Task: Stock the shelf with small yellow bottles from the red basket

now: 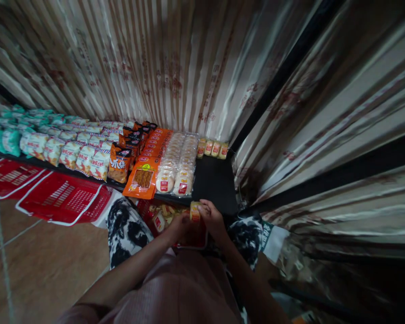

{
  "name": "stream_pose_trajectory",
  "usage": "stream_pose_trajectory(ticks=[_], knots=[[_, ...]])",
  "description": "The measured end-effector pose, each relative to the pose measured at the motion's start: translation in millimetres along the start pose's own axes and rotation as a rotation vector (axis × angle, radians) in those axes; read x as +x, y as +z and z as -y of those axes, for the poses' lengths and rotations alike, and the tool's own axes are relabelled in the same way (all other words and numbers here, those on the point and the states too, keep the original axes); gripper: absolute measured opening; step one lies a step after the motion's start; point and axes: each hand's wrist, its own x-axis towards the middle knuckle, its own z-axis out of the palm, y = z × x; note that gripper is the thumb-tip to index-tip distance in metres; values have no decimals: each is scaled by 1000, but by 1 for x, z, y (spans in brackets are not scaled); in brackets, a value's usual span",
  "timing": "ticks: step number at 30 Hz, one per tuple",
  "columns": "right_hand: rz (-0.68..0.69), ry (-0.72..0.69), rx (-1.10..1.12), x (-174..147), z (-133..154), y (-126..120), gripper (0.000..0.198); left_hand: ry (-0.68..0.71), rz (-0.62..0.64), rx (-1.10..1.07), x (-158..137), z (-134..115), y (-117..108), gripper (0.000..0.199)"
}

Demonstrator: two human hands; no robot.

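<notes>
A small yellow-wrapped snack cake with a red label is held up over a red basket between my legs. My right hand grips it from the right, thumb and fingers on the wrapper. From the lower left my left hand is closed against it, its fingertips partly hidden. More wrapped cakes lie in the basket. Beyond my hands, a short row of the same yellow packs stands at the back of the black shelf.
Left of the dark shelf surface stand clear packs of round white cakes, orange snack bags, white snack bags and green bags. Red baskets sit on the tiled floor. Pale pleated curtains and dark poles enclose the shelf.
</notes>
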Motion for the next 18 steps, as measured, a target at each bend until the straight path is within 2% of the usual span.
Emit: stream_pose_trajectory(ticks=[5, 10, 14, 18], knots=[[-126, -19, 115, 2, 1, -3, 50, 135, -66, 187, 10, -11, 7, 11], [-256, -31, 74, 3, 2, -12, 42, 278, -118, 394, 24, -26, 22, 14], [-337, -50, 46, 6, 2, -20, 38, 327, -114, 542, 33, -40, 36, 18], [-359, -61, -6, 16, -3, -25, 42, 349, -113, 696, 40, -52, 45, 23]])
